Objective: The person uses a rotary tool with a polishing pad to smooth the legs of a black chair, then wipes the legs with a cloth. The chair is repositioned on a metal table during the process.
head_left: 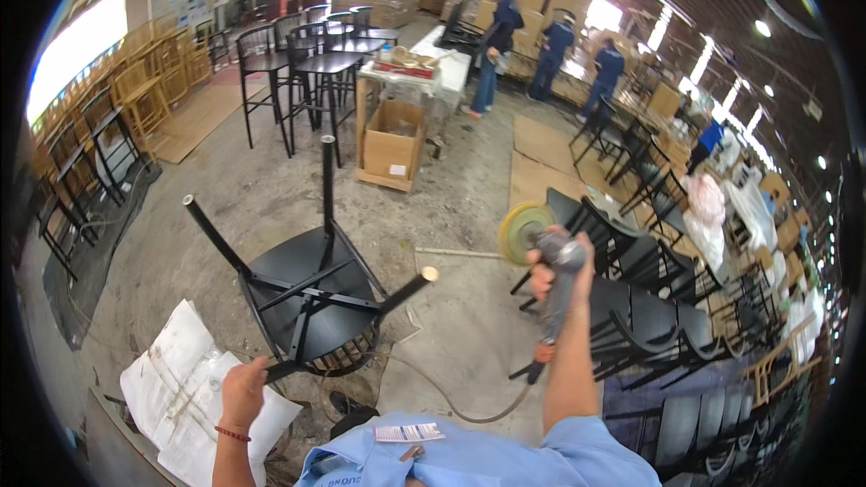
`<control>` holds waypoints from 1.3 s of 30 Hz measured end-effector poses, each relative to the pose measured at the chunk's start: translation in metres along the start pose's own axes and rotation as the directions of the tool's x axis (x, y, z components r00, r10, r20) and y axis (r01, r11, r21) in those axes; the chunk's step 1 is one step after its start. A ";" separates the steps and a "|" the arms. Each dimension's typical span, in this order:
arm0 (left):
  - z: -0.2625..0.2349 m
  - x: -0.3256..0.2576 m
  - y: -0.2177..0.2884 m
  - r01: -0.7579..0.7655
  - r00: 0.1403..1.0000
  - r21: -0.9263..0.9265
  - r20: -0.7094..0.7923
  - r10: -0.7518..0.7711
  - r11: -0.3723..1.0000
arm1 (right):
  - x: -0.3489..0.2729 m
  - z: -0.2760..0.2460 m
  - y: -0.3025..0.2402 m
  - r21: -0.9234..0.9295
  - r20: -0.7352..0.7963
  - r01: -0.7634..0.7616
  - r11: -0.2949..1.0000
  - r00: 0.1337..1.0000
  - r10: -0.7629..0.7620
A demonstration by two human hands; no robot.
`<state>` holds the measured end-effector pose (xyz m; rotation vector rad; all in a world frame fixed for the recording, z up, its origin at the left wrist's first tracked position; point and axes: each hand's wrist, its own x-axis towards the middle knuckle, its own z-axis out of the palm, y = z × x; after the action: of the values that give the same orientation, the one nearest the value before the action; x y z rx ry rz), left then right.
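A black wooden chair [311, 293] is upside down in front of me, its seat underside and cross braces showing and its legs pointing up. Pale bare wood shows on several leg ends. My left hand [243, 394] is closed at the end of the nearest leg [287, 368]. On the right, my right hand [577, 275] grips the grey body of a disc sander [561, 293], held up away from the chair. Its round yellow disc [525, 233] faces left. From the tool's orange-marked lower end, a hose [451, 408] curves along the floor toward the chair.
White sheeting [180, 379] lies beside my left hand. Rows of black chairs [636, 316] stand close on the right. Farther off are a workbench [410, 77] with a cardboard box [393, 140], tall black chairs [316, 59], unpainted wooden chairs [144, 95] and several people [552, 54].
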<state>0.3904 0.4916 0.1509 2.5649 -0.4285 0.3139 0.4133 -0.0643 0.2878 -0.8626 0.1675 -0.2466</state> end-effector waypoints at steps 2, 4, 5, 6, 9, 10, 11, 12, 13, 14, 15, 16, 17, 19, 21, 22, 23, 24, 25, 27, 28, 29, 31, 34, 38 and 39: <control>0.005 -0.005 0.007 0.106 0.990 -0.127 -0.083 -0.117 0.986 | -0.027 -0.030 0.024 0.091 -0.014 -0.095 0.991 0.995 0.096; 0.004 -0.007 0.018 0.210 0.965 -0.244 -0.107 -0.241 0.947 | -0.052 -0.054 0.045 0.043 0.015 -0.132 0.990 0.991 0.132; -0.003 -0.010 0.016 0.197 0.975 -0.099 -0.082 -0.205 0.975 | -0.065 -0.054 0.053 0.042 0.041 -0.139 0.989 0.990 0.138; -0.003 -0.013 0.018 0.176 0.979 -0.042 -0.100 -0.180 0.983 | -0.076 -0.060 0.058 0.003 0.075 -0.143 0.990 0.987 0.143; -0.008 -0.022 0.018 0.201 0.978 0.106 -0.075 -0.194 0.974 | -0.109 -0.067 0.075 -0.038 0.178 -0.269 0.962 0.946 0.271; -0.013 -0.018 0.026 0.222 0.975 0.129 -0.035 -0.220 0.966 | -0.120 -0.070 0.080 -0.075 0.175 -0.297 0.952 0.936 0.306; -0.024 -0.023 0.029 0.259 0.965 0.161 -0.004 -0.262 0.952 | -0.130 -0.071 0.090 -0.114 0.185 -0.337 0.935 0.917 0.353; -0.022 -0.028 0.016 0.198 0.978 0.143 -0.091 -0.187 0.970 | -0.139 -0.068 0.103 -0.154 0.201 -0.379 0.913 0.892 0.404; -0.023 -0.030 0.013 0.177 0.983 0.152 -0.076 -0.167 0.972 | -0.151 -0.067 0.115 -0.209 0.154 -0.396 0.894 0.890 0.430; -0.021 -0.033 -0.001 0.143 0.986 0.127 -0.099 -0.130 0.982 | -0.160 -0.066 0.129 -0.274 0.133 -0.429 0.861 0.870 0.475; -0.013 -0.029 0.011 0.050 0.991 0.013 -0.122 -0.048 0.999 | -0.178 -0.072 0.146 -0.342 0.070 -0.482 0.807 0.843 0.533; -0.014 -0.037 0.001 -0.044 0.972 0.003 -0.233 0.044 0.999 | -0.193 -0.065 0.167 -0.366 0.057 -0.541 0.757 0.799 0.599; -0.019 -0.044 -0.011 -0.107 0.962 0.134 -0.237 0.137 0.985 | -0.203 -0.057 0.187 -0.404 0.042 -0.592 0.697 0.749 0.661; -0.031 -0.045 0.021 -0.058 0.961 -0.083 -0.274 0.033 0.995 | -0.233 -0.053 0.224 -0.509 0.026 -0.642 0.573 0.654 0.756; -0.053 -0.073 0.013 -0.080 0.931 -0.232 -0.365 -0.011 0.969 | -0.249 -0.035 0.275 -0.619 0.057 -0.605 0.500 0.600 0.798; -0.069 -0.095 0.009 -0.014 0.923 -0.290 -0.372 -0.099 0.957 | -0.261 -0.027 0.308 -0.662 0.081 -0.565 0.492 0.599 0.797; -0.085 -0.124 0.001 0.052 0.906 -0.368 -0.373 -0.199 0.928 | -0.272 -0.017 0.333 -0.700 0.116 -0.517 0.493 0.598 0.793; -0.097 -0.157 -0.010 0.128 0.868 -0.426 -0.389 -0.309 0.896 | -0.273 0.001 0.354 -0.771 0.136 -0.466 0.434 0.545 0.827; -0.108 -0.192 -0.020 0.191 0.819 -0.482 -0.402 -0.410 0.855 | -0.278 0.025 0.377 -0.800 0.215 -0.385 0.461 0.533 0.818; -0.115 -0.272 -0.035 0.431 0.688 -0.504 -0.353 -0.634 0.748 | -0.288 0.095 0.419 -0.787 0.325 -0.347 0.510 0.469 0.821; -0.113 -0.313 -0.035 0.530 0.604 -0.519 -0.323 -0.728 0.671 | -0.294 0.137 0.432 -0.764 0.339 -0.393 0.512 0.430 0.837; -0.111 -0.346 -0.033 0.606 0.572 -0.508 -0.257 -0.779 0.613 | -0.289 0.159 0.459 -0.787 0.360 -0.321 0.527 0.455 0.814; -0.101 -0.410 -0.021 0.741 0.461 -0.504 -0.098 -0.882 0.444 | -0.286 0.211 0.514 -0.788 0.362 -0.318 0.527 0.453 0.815; -0.075 -0.471 0.005 0.843 0.254 -0.518 0.148 -0.956 0.144 | -0.279 0.276 0.587 -0.775 0.363 -0.237 0.586 0.592 0.720; -0.021 -0.503 0.006 0.853 0.005 -0.511 0.209 -0.978 -0.105 | -0.260 0.348 0.651 -0.776 0.223 -0.331 0.537 0.653 0.724; -0.004 -0.505 0.005 0.844 -0.073 -0.512 0.190 -0.979 -0.162 | -0.277 0.367 0.656 -0.760 0.180 -0.391 0.519 0.640 0.747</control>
<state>-0.0786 0.6103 0.0044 1.5259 1.4161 -0.0590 0.3339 0.6911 0.0323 -1.5065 0.0567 0.7690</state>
